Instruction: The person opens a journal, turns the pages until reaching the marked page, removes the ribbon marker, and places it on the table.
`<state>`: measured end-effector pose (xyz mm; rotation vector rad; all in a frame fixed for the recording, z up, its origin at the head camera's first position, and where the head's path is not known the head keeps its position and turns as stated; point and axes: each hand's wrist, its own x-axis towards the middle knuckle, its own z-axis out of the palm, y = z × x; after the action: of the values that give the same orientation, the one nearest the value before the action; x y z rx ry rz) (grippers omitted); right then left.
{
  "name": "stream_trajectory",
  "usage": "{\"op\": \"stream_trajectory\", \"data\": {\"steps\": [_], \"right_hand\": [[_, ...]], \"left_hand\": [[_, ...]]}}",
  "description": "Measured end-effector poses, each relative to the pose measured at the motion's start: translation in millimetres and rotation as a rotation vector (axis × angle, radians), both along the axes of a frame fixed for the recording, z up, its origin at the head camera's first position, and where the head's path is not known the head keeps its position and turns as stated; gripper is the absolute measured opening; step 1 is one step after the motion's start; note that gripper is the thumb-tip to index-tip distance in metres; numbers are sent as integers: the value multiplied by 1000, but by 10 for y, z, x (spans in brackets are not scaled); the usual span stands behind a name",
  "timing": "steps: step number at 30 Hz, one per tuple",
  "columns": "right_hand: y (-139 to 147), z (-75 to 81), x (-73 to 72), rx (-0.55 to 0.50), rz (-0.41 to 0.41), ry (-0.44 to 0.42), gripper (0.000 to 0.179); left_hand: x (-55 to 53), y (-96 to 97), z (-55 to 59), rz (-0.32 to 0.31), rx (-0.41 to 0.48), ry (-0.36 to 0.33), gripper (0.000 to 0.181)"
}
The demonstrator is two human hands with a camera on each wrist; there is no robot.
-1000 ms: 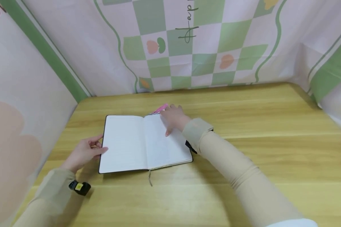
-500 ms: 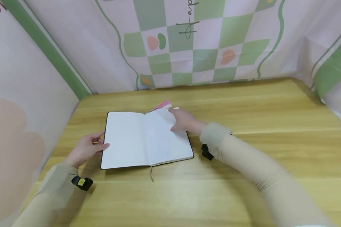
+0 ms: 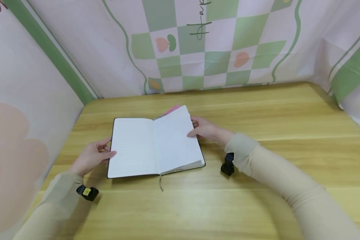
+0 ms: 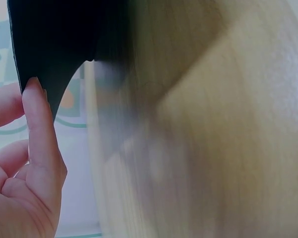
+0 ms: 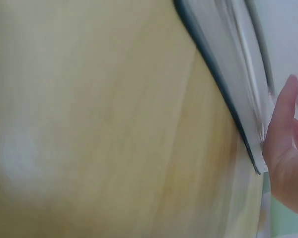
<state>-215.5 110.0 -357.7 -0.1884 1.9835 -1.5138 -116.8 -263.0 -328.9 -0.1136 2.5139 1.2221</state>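
An open notebook (image 3: pixel 135 146) with a dark cover and pale pages lies on the wooden table in the head view. My left hand (image 3: pixel 91 156) grips its left edge, thumb on the page and fingers beneath. The left wrist view shows the black cover (image 4: pixel 54 44) pinched by the left hand (image 4: pixel 35 168), tilted up off the table. At the right edge, my right hand (image 3: pixel 204 128) pinches the upper right-hand pages, which are raised and skewed toward the upper right. In the right wrist view the thumb of the right hand (image 5: pixel 285 144) lies over the page, beside the page block (image 5: pixel 238 59).
A pink item (image 3: pixel 172 109) sticks out past the notebook's top edge, mostly hidden by the page. A ribbon bookmark (image 3: pixel 160 184) hangs from the bottom of the spine. Patterned cloth (image 3: pixel 195 63) rises behind the wooden table (image 3: pixel 273 133) and along both sides.
My right hand has drawn back from the top of the right page to its right edge, and the page has lifted and skewed. The left hand keeps its grip.
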Motion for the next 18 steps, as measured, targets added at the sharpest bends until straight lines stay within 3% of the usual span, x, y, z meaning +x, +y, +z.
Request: {"op": "stream_trajectory", "data": {"steps": [7,13,18], "right_hand": [[27,71,51,-134,-44,-83,71],[-61,208,130,-325,-70,-120,62],[-149,274,169,-412,49,-130,57]], "left_hand": [[25,29,-5,8,20,-8,73],[22,50,-26,11,28,-6,73],[15,60,-41,15,32,-10,73]]}}
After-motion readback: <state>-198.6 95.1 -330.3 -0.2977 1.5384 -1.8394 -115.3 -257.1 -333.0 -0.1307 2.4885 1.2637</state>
